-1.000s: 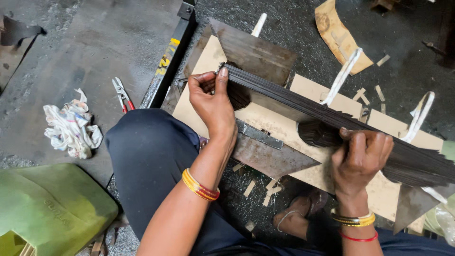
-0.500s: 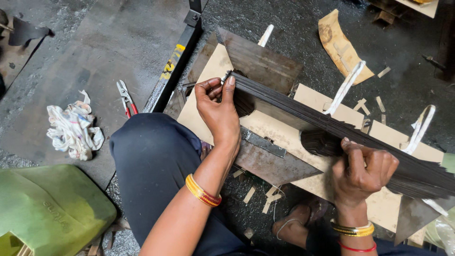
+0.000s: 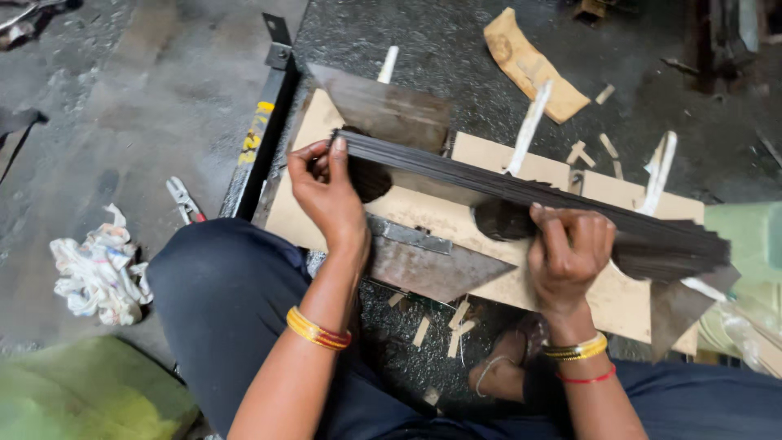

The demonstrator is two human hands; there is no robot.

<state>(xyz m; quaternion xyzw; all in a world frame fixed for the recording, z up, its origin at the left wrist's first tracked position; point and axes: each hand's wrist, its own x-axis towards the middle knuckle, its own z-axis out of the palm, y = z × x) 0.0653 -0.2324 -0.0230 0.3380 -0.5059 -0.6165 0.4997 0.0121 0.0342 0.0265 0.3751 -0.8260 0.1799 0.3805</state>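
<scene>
Fingers (image 3: 570, 232) of the right hand (image 3: 566, 261) are curling tight over a bundle of thin dark rods (image 3: 505, 183), clamping it near its middle. The left hand (image 3: 326, 195) is pinching the bundle's near end between thumb and fingertips. The bundle is lying slantwise across a pale wooden board (image 3: 423, 220) on the floor, running from the left hand toward the far right.

Nearer items: a crumpled white rag (image 3: 98, 273) is lying by the person's left knee; red-handled pliers (image 3: 186, 202) are resting just beyond it. A triangular metal plate (image 3: 428, 269) is sitting on the board's near edge, beneath the wrists.

Farther items: a long black metal bar (image 3: 261, 130) is lying alongside the board; a curved wood offcut (image 3: 533, 65) is sitting well beyond.
</scene>
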